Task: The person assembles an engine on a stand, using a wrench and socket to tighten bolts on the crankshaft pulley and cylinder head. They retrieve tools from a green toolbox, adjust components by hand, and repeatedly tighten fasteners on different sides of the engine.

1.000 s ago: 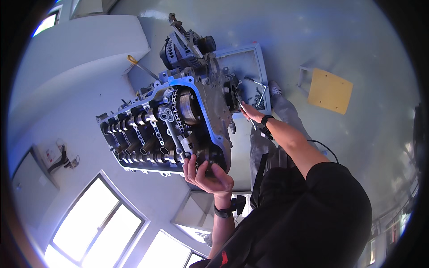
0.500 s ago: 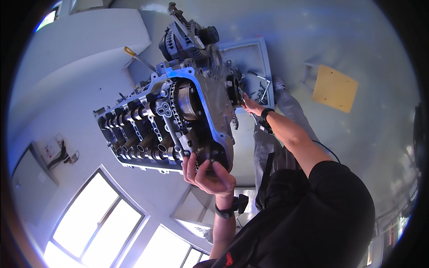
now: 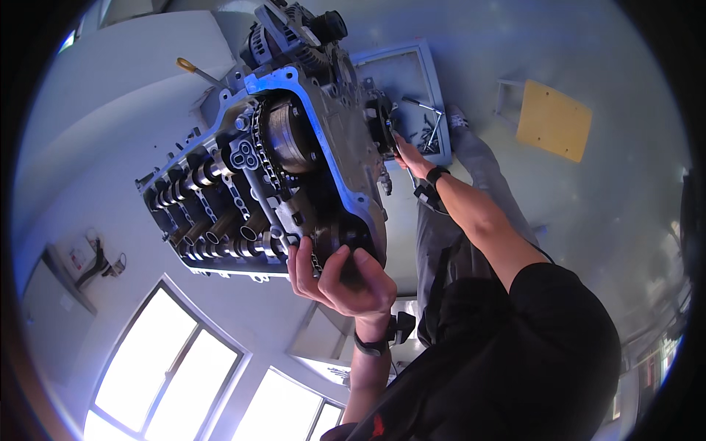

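Observation:
A bare car engine (image 3: 353,140) stands before me with its top cover off, showing camshafts (image 3: 198,180) and a timing chain (image 3: 265,147) beside a large round cam sprocket (image 3: 294,136). My left hand (image 3: 342,279) curls its fingers over the lower cam sprocket (image 3: 334,239), thumb and fingertips on its edge; the palm side is partly hidden. Lower on the engine's front, my right hand (image 3: 413,156) is closed beside the dark crankshaft pulley (image 3: 379,125). A slim metal tool seems to be in its grasp, mostly covered by the fingers.
An alternator (image 3: 287,40) sticks out at the engine's far end, near a yellow-ringed dipstick (image 3: 197,70). Below lies a grey tray (image 3: 434,88) with a ratchet handle (image 3: 423,104) and several dark bolts (image 3: 428,136). A yellow stool (image 3: 553,121) stands to the right.
The engine now appears larger and farther up and left, as the view has shifted. Both hands keep their places on it, with the left fingers still at the lower sprocket.

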The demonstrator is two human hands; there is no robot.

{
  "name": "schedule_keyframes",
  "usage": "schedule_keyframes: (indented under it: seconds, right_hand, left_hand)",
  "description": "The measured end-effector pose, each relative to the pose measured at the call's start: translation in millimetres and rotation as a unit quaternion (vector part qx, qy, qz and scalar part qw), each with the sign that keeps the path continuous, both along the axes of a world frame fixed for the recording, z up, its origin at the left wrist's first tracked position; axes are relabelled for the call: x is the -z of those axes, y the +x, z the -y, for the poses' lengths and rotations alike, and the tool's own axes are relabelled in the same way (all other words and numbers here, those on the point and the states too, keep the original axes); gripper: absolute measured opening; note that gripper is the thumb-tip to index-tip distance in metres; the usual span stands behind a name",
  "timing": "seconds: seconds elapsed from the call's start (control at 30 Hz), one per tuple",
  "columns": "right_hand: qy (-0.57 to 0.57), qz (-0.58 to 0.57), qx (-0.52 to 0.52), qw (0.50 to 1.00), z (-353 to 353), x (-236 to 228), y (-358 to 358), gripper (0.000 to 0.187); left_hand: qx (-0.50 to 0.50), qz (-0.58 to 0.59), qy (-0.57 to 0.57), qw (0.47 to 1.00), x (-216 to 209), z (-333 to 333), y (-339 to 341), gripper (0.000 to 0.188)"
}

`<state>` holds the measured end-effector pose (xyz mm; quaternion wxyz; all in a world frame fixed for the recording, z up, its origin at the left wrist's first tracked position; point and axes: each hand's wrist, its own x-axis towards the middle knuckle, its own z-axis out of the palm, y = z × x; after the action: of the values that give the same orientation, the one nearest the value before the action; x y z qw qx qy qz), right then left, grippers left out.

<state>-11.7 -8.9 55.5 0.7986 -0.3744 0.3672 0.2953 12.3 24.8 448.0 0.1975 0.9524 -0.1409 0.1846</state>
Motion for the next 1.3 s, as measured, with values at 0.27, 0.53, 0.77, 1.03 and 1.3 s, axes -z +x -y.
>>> schedule_keyframes:
  seconds: [0.27,0.53,0.77,1.03,1.3]
  right_hand:
    - [-0.325,0.040,0.050,0.943,-39.4,-18.8,-43.7,0.067]
    - [-0.372,0.044,-0.052,0.926,-17.9,-34.9,-29.6,0.076]
    - [-0.434,0.077,-0.057,0.896,-27.7,-19.5,-29.2,0.072]
    - [-0.343,0.014,-0.103,0.934,-20.3,-26.9,-28.4,0.080]
    - [-0.359,-0.139,-0.058,0.921,-33.2,-22.8,-22.0,0.070]
  left_hand:
    - [0.097,-0.005,0.036,0.995,-2.8,-9.9,-2.4,0.018]
    - [0.163,0.013,0.020,0.986,-1.6,-16.2,-2.9,0.018]
    - [0.180,0.036,0.007,0.983,4.2,-16.8,-3.5,0.017]
    - [0.199,0.060,0.005,0.978,1.5,-14.6,-5.8,0.016]
    - [0.153,0.082,0.007,0.985,-2.6,-14.3,-8.2,0.016]
